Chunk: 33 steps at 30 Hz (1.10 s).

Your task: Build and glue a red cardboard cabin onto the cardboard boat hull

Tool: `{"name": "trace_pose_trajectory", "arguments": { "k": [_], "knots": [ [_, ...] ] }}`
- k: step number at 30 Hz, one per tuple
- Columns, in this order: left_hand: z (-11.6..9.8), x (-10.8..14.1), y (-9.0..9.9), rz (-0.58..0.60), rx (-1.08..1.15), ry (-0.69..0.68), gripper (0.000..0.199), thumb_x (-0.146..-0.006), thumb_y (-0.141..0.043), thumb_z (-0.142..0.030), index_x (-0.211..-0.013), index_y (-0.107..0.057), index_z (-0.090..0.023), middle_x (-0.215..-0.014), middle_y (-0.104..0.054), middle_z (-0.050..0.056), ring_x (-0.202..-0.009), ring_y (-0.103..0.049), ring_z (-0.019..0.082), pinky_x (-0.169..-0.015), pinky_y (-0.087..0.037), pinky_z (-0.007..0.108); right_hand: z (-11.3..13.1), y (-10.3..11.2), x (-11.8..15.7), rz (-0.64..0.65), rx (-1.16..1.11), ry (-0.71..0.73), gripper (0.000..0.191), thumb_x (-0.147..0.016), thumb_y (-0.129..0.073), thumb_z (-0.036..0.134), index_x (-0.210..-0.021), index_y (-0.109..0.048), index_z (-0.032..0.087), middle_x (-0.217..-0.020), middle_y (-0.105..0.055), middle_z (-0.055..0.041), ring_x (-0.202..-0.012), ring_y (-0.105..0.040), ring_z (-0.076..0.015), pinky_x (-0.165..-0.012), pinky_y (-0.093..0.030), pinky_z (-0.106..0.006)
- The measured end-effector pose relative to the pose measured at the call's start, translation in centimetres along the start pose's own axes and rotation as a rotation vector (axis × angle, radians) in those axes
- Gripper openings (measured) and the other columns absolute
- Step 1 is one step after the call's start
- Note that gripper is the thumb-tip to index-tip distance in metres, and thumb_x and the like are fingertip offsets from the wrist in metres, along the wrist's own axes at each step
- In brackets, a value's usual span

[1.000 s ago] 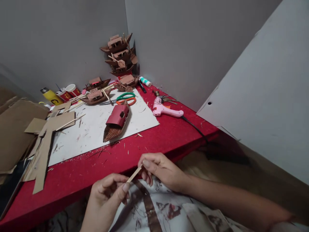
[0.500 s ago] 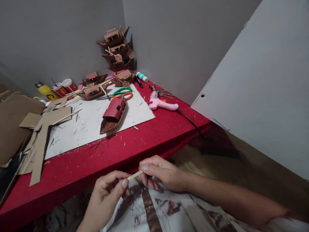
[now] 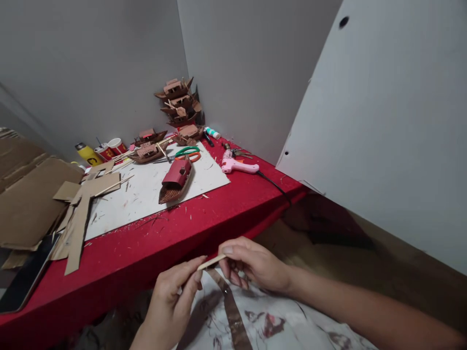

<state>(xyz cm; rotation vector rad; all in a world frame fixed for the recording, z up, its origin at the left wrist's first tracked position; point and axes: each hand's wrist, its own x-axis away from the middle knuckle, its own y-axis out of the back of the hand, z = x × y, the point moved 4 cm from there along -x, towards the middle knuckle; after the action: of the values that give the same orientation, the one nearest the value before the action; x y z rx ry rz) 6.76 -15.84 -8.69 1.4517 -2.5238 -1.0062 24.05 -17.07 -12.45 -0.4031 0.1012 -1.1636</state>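
The stick (image 3: 212,262) is in both hands, above the lap (image 3: 270,316) and just off the near edge of the surface (image 3: 134,267). The left hand (image 3: 175,291) pinches one end between thumb and fingertips; the right hand (image 3: 255,265) grips the other likewise, its remaining fingers curled. The stick is bare and joined to nothing — so this piece seems unfinished, though how much shaping it has had is too small to tell.

On the board (image 3: 120,209), the near boat (image 3: 176,181) already has its red roof, but no oar shows on it. Farther back, the stacked boats (image 3: 178,100) look further along: roofs are on, and at least one oar (image 3: 181,112) shows among them. The scissors (image 3: 188,153) lie behind the near boat, the glue gun (image 3: 237,166) to its right — both out of the hands, so neither cutting nor gluing is in progress.
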Motion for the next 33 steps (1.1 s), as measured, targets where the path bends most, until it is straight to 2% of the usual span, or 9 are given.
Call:
{"name": "trace_pose_trajectory", "arguments": {
  "k": [3,6,10,13,16,21,25,29,33],
  "knots": [
    [0.0,0.5,-0.2,0.018,0.184,0.164,0.025,-0.093,-0.054,-0.027,-0.112,-0.07,-0.023,-0.071,-0.069,0.001,-0.059,-0.06,0.012,-0.058,-0.049,0.021,0.5,-0.3,0.7,0.001,-0.022,0.042,0.037,-0.085,-0.049,0.044,-0.067,-0.06,0.013,-0.046,-0.05,0.0024,-0.038,-0.041,-0.0073,-0.038,-0.032,-0.018],
    [0.0,0.7,-0.3,-0.012,0.404,0.283,0.019,-0.092,-0.056,-0.031,-0.102,-0.068,-0.02,-0.074,-0.068,0.001,-0.058,-0.056,0.011,-0.054,-0.047,0.021,0.7,-0.8,1.6,0.038,0.001,0.043,0.037,-0.086,-0.051,0.046,-0.073,-0.061,0.012,-0.05,-0.052,0.0027,-0.04,-0.044,-0.0062,-0.04,-0.034,-0.017],
    [-0.3,0.8,-0.5,-0.016,0.565,0.315,0.018,-0.088,-0.062,-0.033,-0.094,-0.067,-0.017,-0.079,-0.07,0.004,-0.058,-0.056,0.011,-0.053,-0.047,0.022,0.7,-1.3,2.6,0.092,0.055,0.042,0.04,-0.088,-0.053,0.051,-0.077,-0.06,0.013,-0.054,-0.053,0.0035,-0.042,-0.045,-0.005,-0.042,-0.036,-0.015],
    [-0.7,0.9,-0.2,-0.072,0.494,0.3,0.019,-0.085,-0.066,-0.033,-0.096,-0.069,-0.018,-0.081,-0.069,0.004,-0.063,-0.059,0.012,-0.056,-0.048,0.022,0.6,-1.4,3.2,0.08,0.117,0.061,0.04,-0.089,-0.052,0.05,-0.077,-0.06,0.013,-0.054,-0.052,0.0042,-0.043,-0.044,-0.0048,-0.043,-0.036,-0.015],
    [-1.1,1.1,-0.1,-0.088,0.366,0.281,0.019,-0.084,-0.067,-0.034,-0.091,-0.072,-0.017,-0.075,-0.067,0.002,-0.059,-0.056,0.011,-0.055,-0.046,0.021,0.5,-1.5,3.7,0.052,0.193,0.072,0.038,-0.091,-0.049,0.046,-0.076,-0.06,0.013,-0.054,-0.052,0.0043,-0.042,-0.042,-0.0044,-0.043,-0.035,-0.015],
    [-1.4,1.8,-1.1,0.089,0.252,0.281,0.025,-0.089,-0.06,-0.037,-0.095,-0.071,-0.015,-0.067,-0.063,0.001,-0.057,-0.053,0.011,-0.054,-0.043,0.021,0.3,-1.8,4.3,0.04,0.308,0.069,0.034,-0.09,-0.048,0.042,-0.076,-0.059,0.013,-0.056,-0.053,0.0033,-0.043,-0.043,-0.0051,-0.043,-0.034,-0.016],
    [-1.9,2.9,-2.1,0.206,0.212,0.251,0.027,-0.094,-0.051,-0.038,-0.095,-0.068,-0.016,-0.067,-0.06,0.0,-0.056,-0.051,0.01,-0.052,-0.039,0.02,0.0,-2.0,4.6,0.04,0.297,0.08,0.036,-0.089,-0.047,0.046,-0.076,-0.058,0.014,-0.056,-0.053,0.0031,-0.044,-0.043,-0.0055,-0.044,-0.035,-0.017],
    [-2.5,3.8,-3.1,0.151,0.168,0.205,0.026,-0.096,-0.047,-0.037,-0.095,-0.065,-0.018,-0.07,-0.063,0.001,-0.057,-0.051,0.01,-0.054,-0.041,0.02,-0.2,-2.3,4.6,0.049,0.246,0.1,0.035,-0.088,-0.048,0.048,-0.076,-0.054,0.016,-0.054,-0.051,0.0047,-0.042,-0.042,-0.0057,-0.043,-0.035,-0.017],
    [-2.6,4.2,-3.9,0.115,0.162,0.201,0.025,-0.095,-0.048,-0.037,-0.092,-0.064,-0.018,-0.072,-0.065,0.002,-0.059,-0.054,0.011,-0.052,-0.04,0.019,-0.5,-2.4,4.5,0.038,0.308,0.098,0.025,-0.088,-0.043,0.036,-0.075,-0.052,0.017,-0.054,-0.051,0.0042,-0.043,-0.042,-0.0064,-0.043,-0.035,-0.016]
  ]
}}
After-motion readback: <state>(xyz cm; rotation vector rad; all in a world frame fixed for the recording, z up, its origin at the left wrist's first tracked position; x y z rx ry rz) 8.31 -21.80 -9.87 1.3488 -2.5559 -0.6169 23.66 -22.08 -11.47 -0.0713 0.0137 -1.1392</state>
